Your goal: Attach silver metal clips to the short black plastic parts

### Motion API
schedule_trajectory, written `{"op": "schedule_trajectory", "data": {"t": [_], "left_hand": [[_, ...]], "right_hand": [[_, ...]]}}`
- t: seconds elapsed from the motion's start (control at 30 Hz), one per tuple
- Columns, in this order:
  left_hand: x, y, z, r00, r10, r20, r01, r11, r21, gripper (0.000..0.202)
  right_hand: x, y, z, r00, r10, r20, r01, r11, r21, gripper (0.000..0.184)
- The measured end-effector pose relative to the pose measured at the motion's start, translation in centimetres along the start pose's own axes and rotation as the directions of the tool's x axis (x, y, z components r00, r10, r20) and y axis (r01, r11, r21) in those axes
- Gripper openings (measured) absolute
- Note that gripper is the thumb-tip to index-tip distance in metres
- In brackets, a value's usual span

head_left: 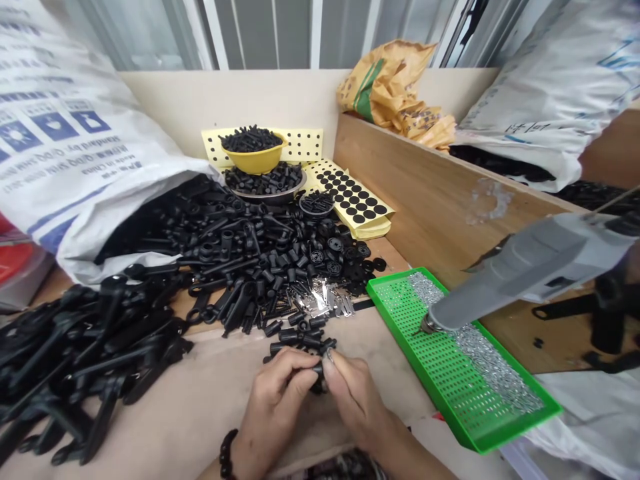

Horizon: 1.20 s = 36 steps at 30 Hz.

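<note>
My left hand [274, 393] and my right hand [350, 393] meet near the front of the wooden bench [210, 393]. Both pinch one small black plastic part [317, 376] between their fingertips. My left wrist wears a dark bead bracelet [227, 453]. Just beyond my fingers lies a cluster of small black cylinders [300, 330]. Thin shiny metal clips [327, 299] lie a little farther back.
A heap of long black plastic arms [90, 347] fills the left. A white sack [65, 153] spills more black parts. At the back stand a yellow bowl [255, 157], a metal dish [267, 190] and sheets of black pads [350, 197]. A green perforated tray [440, 373] holds small screws beneath a hanging grey power screwdriver [525, 267].
</note>
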State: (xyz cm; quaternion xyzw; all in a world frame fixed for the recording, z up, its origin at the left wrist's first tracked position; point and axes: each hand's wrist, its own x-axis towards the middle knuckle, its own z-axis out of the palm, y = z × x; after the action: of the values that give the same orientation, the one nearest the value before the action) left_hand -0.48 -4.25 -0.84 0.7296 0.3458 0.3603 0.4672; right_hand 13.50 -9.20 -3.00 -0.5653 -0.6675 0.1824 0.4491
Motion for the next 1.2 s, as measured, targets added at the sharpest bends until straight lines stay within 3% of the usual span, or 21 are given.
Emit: {"op": "schedule_trajectory", "data": {"t": [0.1, 0.17, 0.37, 0.57, 0.67, 0.77, 0.97, 1.07, 1.2], "left_hand": [[-0.1, -0.5, 0.1, 0.972, -0.233, -0.011, 0.228, 0.956, -0.183, 0.016], [-0.1, -0.7, 0.0, 0.946, -0.323, 0.027, 0.319, 0.914, -0.251, 0.023], [-0.3, -0.2, -0.5, 0.908, -0.394, 0.141, 0.418, 0.851, -0.316, 0.025], [-1.6, -0.5, 0.0, 0.947, -0.318, 0.043, 0.32, 0.926, -0.201, 0.023], [-2.0, -0.9, -0.3, 0.983, -0.181, -0.015, 0.18, 0.983, -0.036, 0.017], [-1.7, -1.3, -1.8, 0.999, -0.05, -0.022, 0.051, 0.995, 0.088, 0.012], [-0.4, -3.1, -6.0, 0.979, -0.144, -0.147, 0.186, 0.924, 0.335, 0.017], [-0.2, -3.8, -6.8, 0.98, -0.167, -0.106, 0.197, 0.857, 0.476, 0.014], [0.0, -4.0, -6.7, 0.996, -0.091, 0.01, 0.07, 0.825, 0.561, 0.011]], "right_hand": [[0.3, 0.3, -0.1, 0.997, -0.011, 0.077, 0.008, 0.999, 0.041, 0.029], [0.6, 0.4, -0.3, 0.994, -0.043, 0.101, 0.039, 0.998, 0.049, 0.028], [0.7, 0.5, -0.8, 0.98, -0.194, 0.041, 0.198, 0.973, -0.121, 0.028], [0.1, 0.1, -0.2, 0.993, -0.069, 0.093, 0.071, 0.997, -0.025, 0.028], [0.4, -0.2, 0.4, 0.991, -0.058, 0.117, 0.063, 0.997, -0.041, 0.028], [1.3, -0.4, 0.8, 0.987, -0.074, 0.14, 0.091, 0.988, -0.124, 0.028], [3.2, 0.3, -0.5, 0.996, 0.063, 0.064, -0.049, 0.978, -0.203, 0.024], [3.6, 1.1, -1.0, 0.998, 0.061, 0.019, -0.055, 0.971, -0.234, 0.025], [3.7, 1.7, -0.5, 0.999, 0.014, 0.051, -0.001, 0.97, -0.242, 0.025]]}}
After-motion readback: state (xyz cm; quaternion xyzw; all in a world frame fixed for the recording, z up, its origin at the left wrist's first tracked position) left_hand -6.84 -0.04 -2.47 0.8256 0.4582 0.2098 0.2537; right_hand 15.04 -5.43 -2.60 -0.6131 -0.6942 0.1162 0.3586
